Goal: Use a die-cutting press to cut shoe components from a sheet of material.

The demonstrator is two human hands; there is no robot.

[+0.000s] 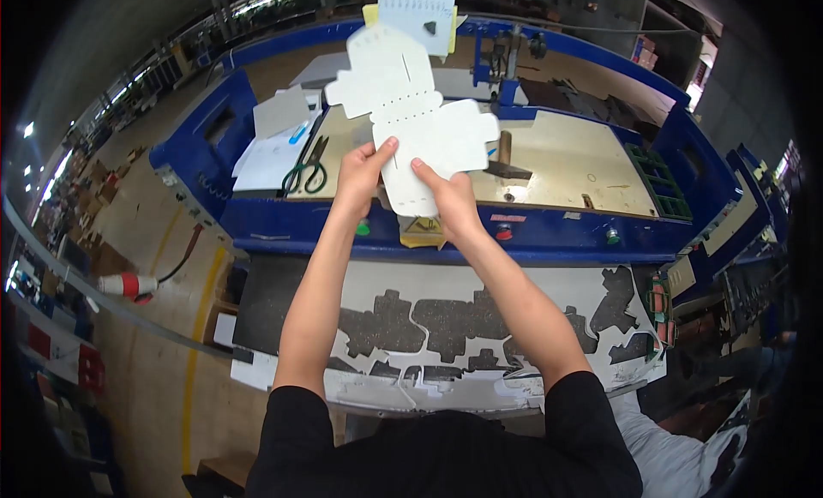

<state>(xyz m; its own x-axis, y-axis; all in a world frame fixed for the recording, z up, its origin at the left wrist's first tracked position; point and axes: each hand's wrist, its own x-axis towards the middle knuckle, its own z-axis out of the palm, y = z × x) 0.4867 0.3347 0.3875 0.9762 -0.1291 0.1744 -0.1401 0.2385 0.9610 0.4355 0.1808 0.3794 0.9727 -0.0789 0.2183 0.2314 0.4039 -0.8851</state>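
Observation:
A flat white die-cut blank (pixel 407 112) with rounded flaps, slots and rows of small holes is raised in front of me, above the machine's bed. My left hand (pixel 363 172) pinches its lower left edge, thumb on top. On the lower right part my right hand (pixel 450 196) grips it the same way, thumb lying on the face. The fingers beneath the blank are mostly hidden. Left of my left hand, scissors (pixel 307 168) with dark green handles lie on the bed. A hammer (pixel 506 159) rests just right of the blank, partly covered by it.
A blue machine (pixel 360 228) with red and green buttons surrounds the pale bed (pixel 583 155). White papers (pixel 266 159) lie left, and a green gridded frame (pixel 660 181) stands right. Nearer me is a cut-out white sheet (pixel 549 279) over a dark surface. A red-and-white plug (pixel 129 285) hangs left.

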